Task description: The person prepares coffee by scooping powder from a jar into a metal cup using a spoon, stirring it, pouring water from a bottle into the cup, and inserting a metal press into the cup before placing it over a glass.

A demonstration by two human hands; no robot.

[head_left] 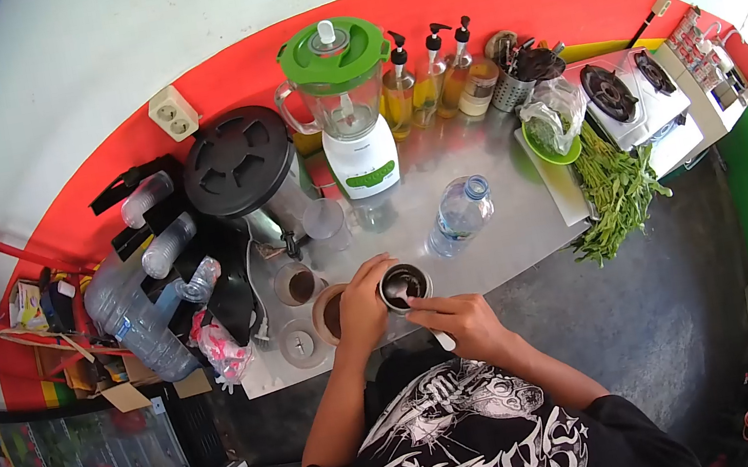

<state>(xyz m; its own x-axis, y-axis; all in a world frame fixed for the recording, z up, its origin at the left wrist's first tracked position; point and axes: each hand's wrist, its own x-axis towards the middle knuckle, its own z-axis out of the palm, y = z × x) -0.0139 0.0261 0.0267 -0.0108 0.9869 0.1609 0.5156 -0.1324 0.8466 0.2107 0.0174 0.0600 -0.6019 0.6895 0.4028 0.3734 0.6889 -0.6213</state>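
Note:
My left hand [366, 306] is closed around the side of a small metal cup [426, 282] near the counter's front edge. Dark contents show inside the cup; what they are I cannot make out. In my right hand [470, 324] is a spoon [445, 340] with a pale handle, its bowl dipping into the cup. Just left of my left hand sits a brown container [321, 319] with dark brown contents. Beside it are a clear cup [299, 286] with brown powder in it and a round clear lid or dish [301, 343].
A metal counter [506, 256] holds a water bottle [462, 215], a green-lidded blender [351, 109], a black-lidded dispenser [238, 162] and several pump bottles [429, 76]. To the right are leafy greens [618, 183], a green bowl [549, 145] and a gas stove [633, 96].

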